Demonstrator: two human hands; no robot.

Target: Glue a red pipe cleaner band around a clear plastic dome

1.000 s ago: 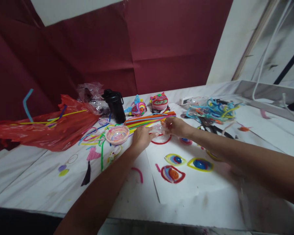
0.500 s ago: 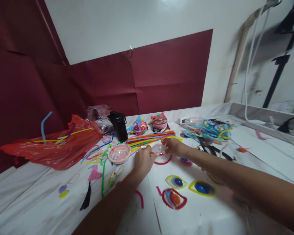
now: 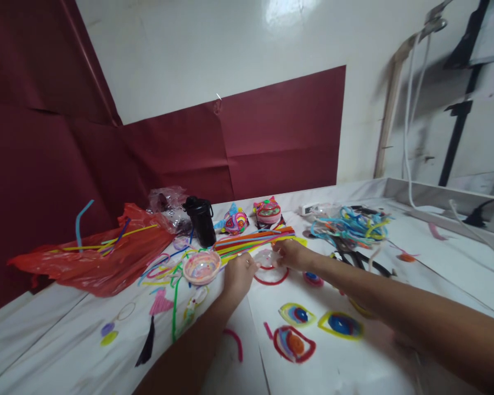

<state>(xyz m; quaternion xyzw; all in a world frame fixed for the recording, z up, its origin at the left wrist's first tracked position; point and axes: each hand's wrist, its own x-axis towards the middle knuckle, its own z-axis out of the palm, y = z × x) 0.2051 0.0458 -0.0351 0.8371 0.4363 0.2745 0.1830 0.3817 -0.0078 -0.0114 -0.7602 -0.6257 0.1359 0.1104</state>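
Observation:
My left hand [image 3: 237,274] is closed in a pinch at the left edge of a clear, whitish round plastic piece [image 3: 265,258]. On its other side my right hand [image 3: 290,255] grips it, with the fingertips partly hidden. Just below it a curved red pipe cleaner [image 3: 273,282] lies on the white sheet. Nearer to me are eye shapes of coloured pipe cleaner: a yellow-edged blue one [image 3: 341,326], a smaller one [image 3: 297,315] and a red-edged one with an orange centre [image 3: 294,344]. A pink-and-blue one [image 3: 313,279] sits below my right wrist.
Left of my hands stand a pink bowl [image 3: 201,267] and a black bottle [image 3: 200,222]. A red plastic bag [image 3: 107,263] lies far left. Pipe cleaners [image 3: 251,241] lie bundled behind; a blue tangle [image 3: 349,225] and scissors [image 3: 360,260] are right. Two colourful ornaments [image 3: 267,211] stand at the back.
The camera view has tilted slightly, so the scene sits lower. My hands stay at the clear piece, and more of it shows between them, above the red curve.

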